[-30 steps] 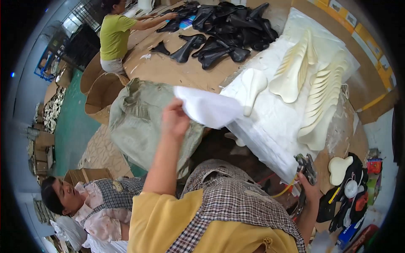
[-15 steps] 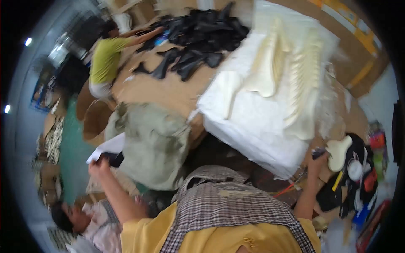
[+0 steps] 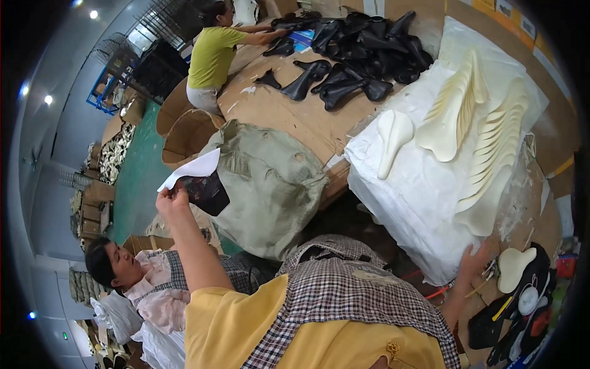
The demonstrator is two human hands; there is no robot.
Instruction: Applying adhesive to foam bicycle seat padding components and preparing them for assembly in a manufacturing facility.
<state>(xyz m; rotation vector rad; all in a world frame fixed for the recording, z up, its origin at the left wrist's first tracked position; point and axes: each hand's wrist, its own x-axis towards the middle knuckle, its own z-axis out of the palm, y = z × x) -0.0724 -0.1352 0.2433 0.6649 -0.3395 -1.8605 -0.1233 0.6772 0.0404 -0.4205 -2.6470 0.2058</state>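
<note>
We judged that the white-and-black sheet (image 3: 203, 183), edge-pinched in our left hand (image 3: 173, 202) near the sack (image 3: 273, 190), could slip from so slight a hold; whether our right hand (image 3: 472, 263) gripped anything, we could not tell.

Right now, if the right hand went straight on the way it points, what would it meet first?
Probably the white-covered block, at its right edge; the right hand may touch it, depth being unclear.

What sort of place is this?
Probably a workshop handling bicycle-saddle parts: there's a heap of black saddle-shaped pieces, fanned cream pads on white sheeting, and the wearer's checked apron.
</note>
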